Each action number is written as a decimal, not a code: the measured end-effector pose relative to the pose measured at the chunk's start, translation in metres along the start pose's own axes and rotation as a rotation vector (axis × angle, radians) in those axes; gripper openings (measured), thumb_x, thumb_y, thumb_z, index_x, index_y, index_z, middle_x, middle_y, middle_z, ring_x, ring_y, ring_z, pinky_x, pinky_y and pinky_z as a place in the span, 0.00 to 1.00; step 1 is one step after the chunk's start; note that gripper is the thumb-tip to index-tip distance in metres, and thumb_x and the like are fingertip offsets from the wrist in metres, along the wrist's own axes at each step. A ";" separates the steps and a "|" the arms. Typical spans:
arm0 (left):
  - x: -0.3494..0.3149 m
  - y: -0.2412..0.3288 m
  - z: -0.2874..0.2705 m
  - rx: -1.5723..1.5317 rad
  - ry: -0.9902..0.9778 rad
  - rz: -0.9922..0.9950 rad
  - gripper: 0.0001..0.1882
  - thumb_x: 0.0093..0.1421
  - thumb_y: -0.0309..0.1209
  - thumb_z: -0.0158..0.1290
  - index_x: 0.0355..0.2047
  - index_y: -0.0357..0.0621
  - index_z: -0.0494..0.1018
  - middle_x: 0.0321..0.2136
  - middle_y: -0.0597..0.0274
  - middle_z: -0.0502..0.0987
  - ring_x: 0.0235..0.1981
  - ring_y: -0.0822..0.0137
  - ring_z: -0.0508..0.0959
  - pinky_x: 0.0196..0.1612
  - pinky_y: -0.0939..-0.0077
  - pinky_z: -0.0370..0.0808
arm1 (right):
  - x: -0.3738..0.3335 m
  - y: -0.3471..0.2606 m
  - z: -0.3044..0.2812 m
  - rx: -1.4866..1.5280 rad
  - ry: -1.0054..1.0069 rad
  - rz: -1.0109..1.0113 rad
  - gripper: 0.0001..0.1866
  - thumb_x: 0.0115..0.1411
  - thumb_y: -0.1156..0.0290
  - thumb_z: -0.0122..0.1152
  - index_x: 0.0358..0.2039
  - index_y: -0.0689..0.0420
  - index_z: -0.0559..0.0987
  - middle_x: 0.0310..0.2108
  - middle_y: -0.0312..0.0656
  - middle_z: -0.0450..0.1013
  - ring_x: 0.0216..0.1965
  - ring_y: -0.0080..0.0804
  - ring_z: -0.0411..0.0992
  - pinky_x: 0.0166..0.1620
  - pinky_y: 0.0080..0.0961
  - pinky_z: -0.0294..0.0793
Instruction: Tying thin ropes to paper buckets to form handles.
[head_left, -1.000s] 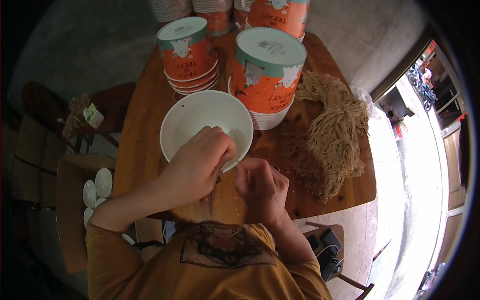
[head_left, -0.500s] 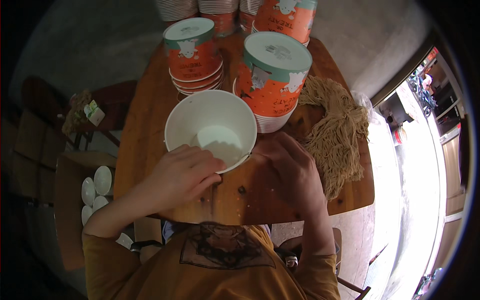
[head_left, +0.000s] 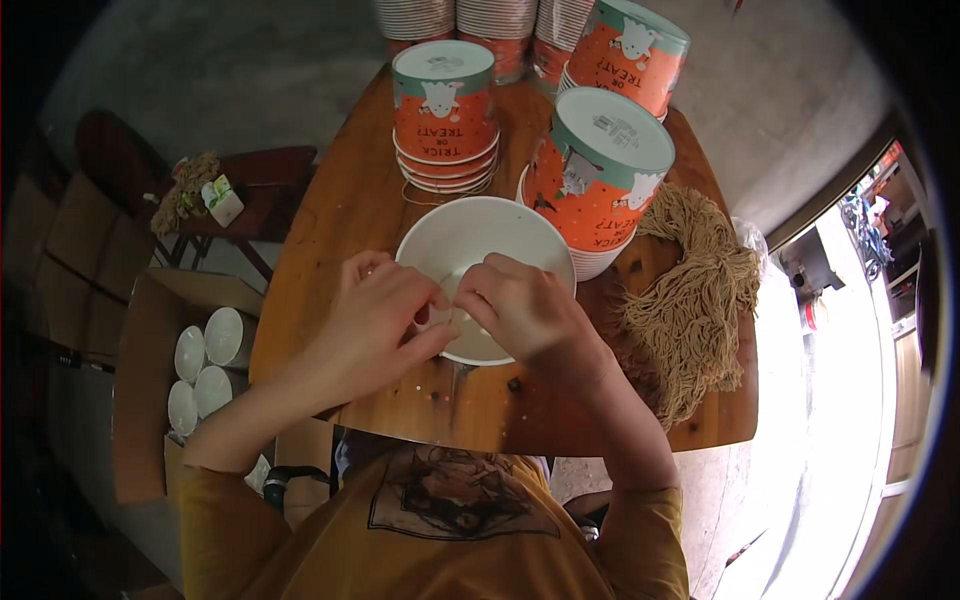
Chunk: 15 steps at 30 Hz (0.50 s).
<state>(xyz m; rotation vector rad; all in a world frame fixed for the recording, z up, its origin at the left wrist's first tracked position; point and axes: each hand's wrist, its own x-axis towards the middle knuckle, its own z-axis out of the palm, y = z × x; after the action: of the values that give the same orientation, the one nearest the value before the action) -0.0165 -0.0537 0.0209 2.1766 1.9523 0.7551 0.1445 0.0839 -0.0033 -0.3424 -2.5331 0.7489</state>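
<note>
White tub (head_left: 487, 228) on bench (head_left: 335, 245), mouth up. Left hand (head_left: 385, 312) and right hand (head_left: 535, 312) equally near, at its near-left rim; fingers curled close together, cannot tell what they pinch.

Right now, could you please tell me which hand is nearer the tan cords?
The right hand, left of the tan cords and apart from them; the left hand is farther left.

upside-down lettering (head_left: 444, 143) on orange buckets (head_left: 590, 190)
</note>
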 end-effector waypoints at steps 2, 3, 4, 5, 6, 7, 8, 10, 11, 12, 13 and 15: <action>0.006 0.001 0.010 0.016 0.022 -0.074 0.08 0.60 0.33 0.56 0.33 0.42 0.73 0.29 0.61 0.74 0.37 0.61 0.74 0.57 0.62 0.57 | 0.001 0.001 0.001 0.027 0.021 -0.015 0.05 0.59 0.72 0.59 0.30 0.59 0.75 0.29 0.49 0.71 0.31 0.52 0.74 0.33 0.44 0.73; 0.008 0.000 0.013 0.016 0.021 -0.073 0.08 0.60 0.33 0.56 0.33 0.42 0.73 0.29 0.61 0.74 0.37 0.61 0.74 0.57 0.62 0.57 | 0.001 0.000 0.002 -0.011 0.028 -0.020 0.05 0.59 0.72 0.58 0.31 0.59 0.74 0.29 0.49 0.71 0.31 0.54 0.73 0.34 0.45 0.73; 0.011 -0.001 0.016 0.027 0.029 -0.085 0.07 0.59 0.32 0.56 0.32 0.42 0.73 0.28 0.61 0.74 0.36 0.61 0.74 0.55 0.62 0.57 | 0.001 -0.001 0.002 -0.049 0.036 -0.023 0.05 0.60 0.72 0.57 0.31 0.59 0.74 0.30 0.50 0.71 0.32 0.55 0.73 0.35 0.46 0.73; 0.013 -0.001 0.018 0.039 0.037 -0.097 0.06 0.59 0.31 0.56 0.31 0.42 0.73 0.27 0.61 0.74 0.36 0.60 0.73 0.54 0.62 0.58 | 0.001 -0.001 0.003 -0.048 0.037 -0.020 0.05 0.60 0.72 0.57 0.31 0.59 0.74 0.30 0.50 0.71 0.32 0.55 0.73 0.35 0.46 0.73; 0.014 -0.001 0.017 0.039 0.034 -0.097 0.06 0.59 0.31 0.56 0.31 0.42 0.73 0.27 0.61 0.74 0.36 0.60 0.73 0.54 0.62 0.58 | 0.000 -0.001 0.005 -0.036 0.061 0.003 0.04 0.60 0.72 0.57 0.32 0.59 0.73 0.31 0.50 0.72 0.32 0.56 0.73 0.35 0.46 0.73; 0.016 0.000 0.016 0.024 0.017 -0.119 0.05 0.57 0.30 0.55 0.30 0.42 0.72 0.27 0.61 0.73 0.36 0.60 0.73 0.54 0.62 0.58 | -0.001 -0.001 0.006 -0.025 0.086 0.026 0.04 0.60 0.73 0.56 0.32 0.59 0.73 0.31 0.51 0.72 0.33 0.56 0.73 0.36 0.47 0.73; 0.017 0.001 0.016 0.009 0.000 -0.143 0.05 0.56 0.28 0.55 0.29 0.42 0.71 0.26 0.61 0.73 0.36 0.60 0.73 0.54 0.61 0.57 | -0.001 -0.003 0.006 -0.024 0.087 0.028 0.04 0.60 0.73 0.56 0.32 0.59 0.73 0.31 0.51 0.72 0.33 0.56 0.73 0.36 0.47 0.73; 0.017 0.001 0.018 0.010 0.017 -0.130 0.04 0.54 0.27 0.54 0.27 0.42 0.70 0.26 0.61 0.72 0.36 0.60 0.72 0.54 0.62 0.57 | 0.000 -0.008 0.007 -0.080 0.077 0.132 0.04 0.59 0.74 0.55 0.33 0.60 0.74 0.33 0.51 0.73 0.34 0.54 0.74 0.38 0.45 0.75; 0.017 0.001 0.019 0.012 0.035 -0.118 0.04 0.52 0.26 0.53 0.26 0.42 0.69 0.27 0.61 0.71 0.37 0.60 0.72 0.55 0.62 0.57 | 0.001 -0.009 0.006 -0.077 0.078 0.133 0.04 0.59 0.74 0.55 0.33 0.60 0.74 0.33 0.51 0.73 0.34 0.54 0.74 0.38 0.45 0.75; 0.016 0.001 0.019 0.014 0.033 -0.120 0.04 0.52 0.26 0.53 0.26 0.42 0.69 0.27 0.61 0.71 0.37 0.60 0.72 0.55 0.62 0.57 | 0.003 -0.008 0.006 -0.197 0.036 0.176 0.04 0.59 0.74 0.55 0.33 0.60 0.74 0.34 0.51 0.74 0.35 0.53 0.75 0.39 0.43 0.75; 0.015 0.000 0.016 0.001 0.002 -0.102 0.04 0.52 0.26 0.53 0.26 0.42 0.69 0.27 0.62 0.70 0.38 0.60 0.71 0.56 0.63 0.56 | 0.006 -0.008 0.005 -0.320 -0.007 0.219 0.05 0.58 0.74 0.55 0.34 0.61 0.75 0.34 0.51 0.75 0.37 0.52 0.76 0.41 0.42 0.76; 0.011 -0.003 0.009 -0.010 -0.032 -0.084 0.04 0.51 0.25 0.52 0.26 0.42 0.68 0.27 0.62 0.69 0.39 0.61 0.71 0.56 0.63 0.55 | 0.008 -0.003 0.008 -0.294 0.006 0.254 0.07 0.60 0.72 0.55 0.33 0.62 0.75 0.34 0.53 0.75 0.37 0.53 0.75 0.40 0.44 0.75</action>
<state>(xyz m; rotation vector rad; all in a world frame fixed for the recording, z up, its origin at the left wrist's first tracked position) -0.0149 -0.0402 0.0150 2.0728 2.0059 0.7116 0.1332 0.0806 -0.0048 -0.7751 -2.6252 0.4587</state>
